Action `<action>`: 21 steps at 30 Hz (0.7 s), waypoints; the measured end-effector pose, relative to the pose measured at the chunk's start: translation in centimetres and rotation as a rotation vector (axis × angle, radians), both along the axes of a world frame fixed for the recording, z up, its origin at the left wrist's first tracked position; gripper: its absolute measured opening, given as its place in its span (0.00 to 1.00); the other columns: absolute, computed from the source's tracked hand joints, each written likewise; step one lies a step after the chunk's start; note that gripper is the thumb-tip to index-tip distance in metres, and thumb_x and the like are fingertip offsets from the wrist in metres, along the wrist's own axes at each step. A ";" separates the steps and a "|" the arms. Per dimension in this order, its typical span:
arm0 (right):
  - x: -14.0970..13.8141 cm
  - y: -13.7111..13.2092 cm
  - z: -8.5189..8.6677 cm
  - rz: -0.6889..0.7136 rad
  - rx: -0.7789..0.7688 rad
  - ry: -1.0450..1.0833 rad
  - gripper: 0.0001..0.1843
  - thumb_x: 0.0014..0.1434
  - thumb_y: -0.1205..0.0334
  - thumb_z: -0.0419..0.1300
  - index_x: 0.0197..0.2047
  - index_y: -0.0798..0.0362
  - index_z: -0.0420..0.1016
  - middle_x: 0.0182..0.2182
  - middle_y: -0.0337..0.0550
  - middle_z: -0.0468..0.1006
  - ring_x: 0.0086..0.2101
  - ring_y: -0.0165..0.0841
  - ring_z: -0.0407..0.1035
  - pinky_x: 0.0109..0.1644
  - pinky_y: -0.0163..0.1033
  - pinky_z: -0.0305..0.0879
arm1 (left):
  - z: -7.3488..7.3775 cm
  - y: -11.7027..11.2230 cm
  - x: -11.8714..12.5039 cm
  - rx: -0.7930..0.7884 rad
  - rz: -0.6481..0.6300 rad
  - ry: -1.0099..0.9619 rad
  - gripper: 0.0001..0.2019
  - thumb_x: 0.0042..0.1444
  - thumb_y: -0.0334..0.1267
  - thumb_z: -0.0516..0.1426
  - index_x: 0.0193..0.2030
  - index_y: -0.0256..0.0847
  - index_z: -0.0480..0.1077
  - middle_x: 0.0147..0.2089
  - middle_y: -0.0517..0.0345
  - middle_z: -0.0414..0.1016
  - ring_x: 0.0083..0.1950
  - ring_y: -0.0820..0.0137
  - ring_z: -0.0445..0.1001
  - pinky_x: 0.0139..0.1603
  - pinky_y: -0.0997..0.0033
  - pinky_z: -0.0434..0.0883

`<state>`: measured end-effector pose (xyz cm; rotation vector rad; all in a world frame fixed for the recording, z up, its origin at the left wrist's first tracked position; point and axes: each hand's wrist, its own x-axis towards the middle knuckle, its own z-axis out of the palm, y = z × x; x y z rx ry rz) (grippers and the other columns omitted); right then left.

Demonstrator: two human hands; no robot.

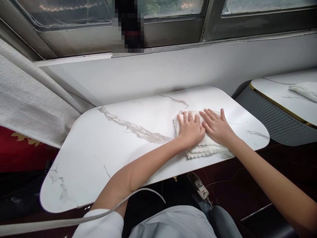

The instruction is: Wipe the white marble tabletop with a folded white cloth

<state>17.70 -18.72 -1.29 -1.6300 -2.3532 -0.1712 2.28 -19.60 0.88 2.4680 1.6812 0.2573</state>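
Observation:
A folded white cloth (201,150) with scalloped edges lies on the right part of a white marble-patterned table (138,114). My left hand (190,129) rests on the cloth's left half, fingers stretched forward and palm down. On its right half, my right hand (216,125) lies flat with its fingers spread. The two hands touch near the thumbs, and both press on the cloth from above without wrapping round it. The part of the cloth under the palms is hidden.
A second table (279,86) with a ribbed grey side stands at the right, bearing another white cloth (305,90). A white curtain (32,89) hangs at the left. Behind are a wall and window. A white cable (109,213) crosses by my left arm; a power strip (200,188) is below.

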 end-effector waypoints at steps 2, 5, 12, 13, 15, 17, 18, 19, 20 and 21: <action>-0.4 1.1 0.0 -0.009 -0.007 -0.005 0.31 0.70 0.55 0.35 0.71 0.51 0.58 0.67 0.53 0.64 0.67 0.48 0.55 0.70 0.70 0.38 | 0.1 1.2 -0.1 -0.025 0.021 -0.013 0.27 0.69 0.42 0.41 0.71 0.32 0.56 0.75 0.38 0.53 0.76 0.47 0.47 0.73 0.37 0.45; -0.9 2.9 0.2 -0.023 -0.031 -0.003 0.31 0.70 0.55 0.34 0.69 0.53 0.60 0.67 0.55 0.63 0.67 0.48 0.54 0.70 0.70 0.40 | 0.1 3.1 -0.2 0.039 0.038 -0.022 0.26 0.69 0.39 0.41 0.69 0.33 0.59 0.73 0.38 0.56 0.75 0.49 0.49 0.74 0.39 0.46; -2.3 7.6 0.4 -0.057 -0.066 -0.002 0.30 0.69 0.58 0.36 0.68 0.58 0.60 0.67 0.58 0.62 0.67 0.48 0.53 0.68 0.65 0.46 | -0.5 7.8 -1.1 0.087 0.052 -0.056 0.25 0.67 0.39 0.42 0.68 0.37 0.61 0.71 0.46 0.61 0.74 0.53 0.52 0.75 0.44 0.45; -2.5 8.3 0.5 -0.061 -0.069 0.001 0.30 0.69 0.58 0.36 0.68 0.58 0.60 0.67 0.58 0.62 0.67 0.48 0.53 0.68 0.65 0.46 | -0.5 8.6 -1.2 0.085 0.056 -0.060 0.25 0.67 0.39 0.42 0.68 0.37 0.61 0.71 0.46 0.61 0.74 0.53 0.52 0.75 0.44 0.45; -2.9 9.6 0.6 -0.071 -0.082 0.000 0.30 0.69 0.59 0.36 0.69 0.59 0.60 0.67 0.59 0.62 0.67 0.48 0.53 0.68 0.64 0.46 | -0.5 10.1 -1.5 0.082 0.056 -0.065 0.25 0.67 0.38 0.42 0.68 0.38 0.61 0.71 0.47 0.61 0.74 0.54 0.53 0.75 0.45 0.45; -3.3 11.0 0.7 -0.086 -0.100 -0.004 0.31 0.68 0.59 0.36 0.69 0.60 0.59 0.67 0.58 0.62 0.67 0.47 0.53 0.68 0.64 0.46 | -0.4 11.6 -1.9 0.081 0.053 -0.073 0.24 0.67 0.38 0.43 0.67 0.38 0.62 0.71 0.48 0.62 0.74 0.55 0.54 0.75 0.45 0.45; -3.5 11.8 0.8 -0.090 -0.106 -0.004 0.31 0.68 0.59 0.36 0.69 0.60 0.59 0.67 0.58 0.62 0.67 0.47 0.53 0.68 0.64 0.46 | -0.4 12.3 -2.0 0.083 0.051 -0.079 0.24 0.67 0.38 0.43 0.67 0.38 0.62 0.70 0.48 0.62 0.73 0.55 0.54 0.75 0.45 0.46; -3.6 12.5 0.8 -0.091 -0.110 -0.003 0.31 0.68 0.59 0.37 0.69 0.60 0.59 0.67 0.58 0.62 0.67 0.47 0.53 0.68 0.64 0.46 | -0.4 13.0 -2.1 0.085 0.053 -0.086 0.24 0.67 0.38 0.43 0.66 0.38 0.62 0.70 0.48 0.63 0.73 0.56 0.55 0.75 0.45 0.46; -3.8 13.2 0.8 -0.091 -0.111 0.000 0.30 0.68 0.59 0.37 0.69 0.60 0.59 0.67 0.57 0.62 0.66 0.47 0.53 0.68 0.64 0.47 | -0.4 13.6 -2.2 0.090 0.057 -0.094 0.23 0.67 0.37 0.43 0.66 0.38 0.63 0.69 0.48 0.64 0.72 0.56 0.56 0.75 0.46 0.46; -3.9 13.9 0.8 -0.090 -0.112 0.004 0.30 0.68 0.59 0.37 0.69 0.59 0.59 0.67 0.57 0.62 0.66 0.47 0.53 0.68 0.63 0.47 | -0.5 14.3 -2.4 0.096 0.063 -0.102 0.23 0.66 0.37 0.43 0.65 0.38 0.64 0.68 0.48 0.65 0.72 0.57 0.57 0.75 0.46 0.47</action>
